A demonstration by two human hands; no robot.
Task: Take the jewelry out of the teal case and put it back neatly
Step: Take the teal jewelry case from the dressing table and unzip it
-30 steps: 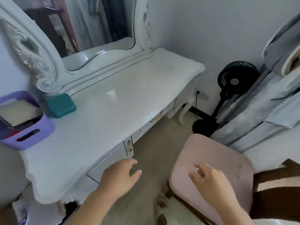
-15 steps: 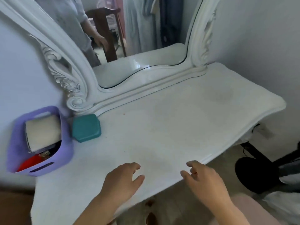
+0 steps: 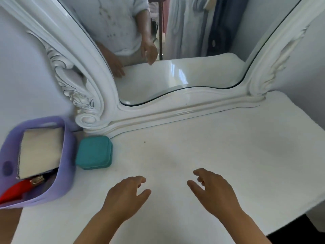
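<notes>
Now over the table (image 3: pixel 219 147), closer than a moment ago: left hand (image 3: pixel 125 196) and right hand (image 3: pixel 213 191), fingers loosely apart, empty. Teal case (image 3: pixel 94 152) apparently closed, beside purple basket (image 3: pixel 67 164), untouched.

- One teal case (image 3: pixel 94 152) is seen, lid closed, on the tabletop.
- One purple basket (image 3: pixel 66 166) is counted just beside it.
- Inside the basket, one pale folded item (image 3: pixel 41 152) and one red object (image 3: pixel 15 191) can be made out (anything further in there is too dark to count).
- Two hands are counted over the table: one left hand (image 3: pixel 125 196) and one right hand (image 3: pixel 213 191), nothing held in either.
- One white dressing table (image 3: pixel 228 147) is present.
- One carved-frame mirror (image 3: pixel 175 50) is counted (the hands appear again in it as reflections).
</notes>
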